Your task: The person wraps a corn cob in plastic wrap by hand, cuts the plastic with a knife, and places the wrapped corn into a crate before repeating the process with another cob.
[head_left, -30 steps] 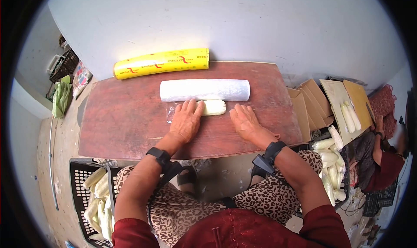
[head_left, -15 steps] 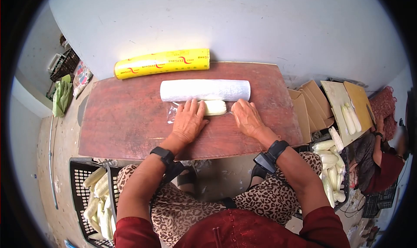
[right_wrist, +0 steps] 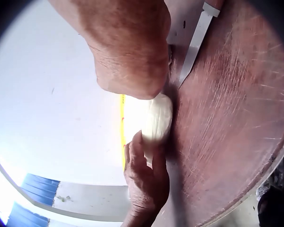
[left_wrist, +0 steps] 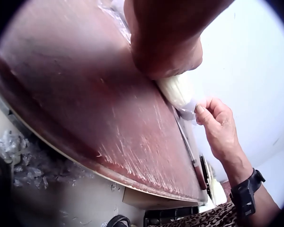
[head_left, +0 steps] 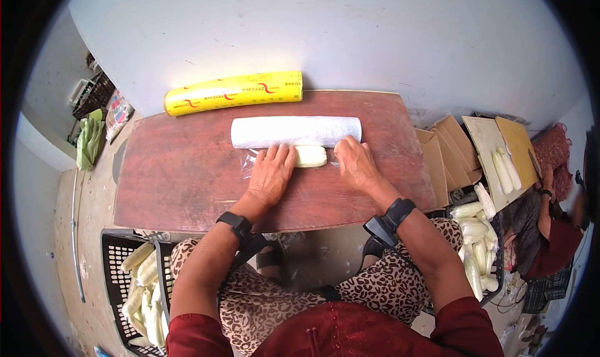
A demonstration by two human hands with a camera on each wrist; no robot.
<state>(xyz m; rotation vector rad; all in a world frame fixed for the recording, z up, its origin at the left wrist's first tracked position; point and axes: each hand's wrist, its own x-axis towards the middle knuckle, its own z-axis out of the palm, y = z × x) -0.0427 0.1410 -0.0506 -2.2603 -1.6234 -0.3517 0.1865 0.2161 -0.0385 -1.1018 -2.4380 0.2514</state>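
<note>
While the left hand (head_left: 272,174) rests straight-fingered on corn (head_left: 311,156), right hand (head_left: 357,164) pinching film (left_wrist: 187,112) at its end

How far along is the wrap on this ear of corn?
Looks partway. Done: the ear lies in front of the white roll, with clear film spread past its left end. In hand: the left hand rests on the ear, the right hand pinches film at its right end. Probably left: closing both ends. More ears sit beside the table.

Scuffed, reddish wood-look table (head_left: 187,175), faintly glossy
</note>
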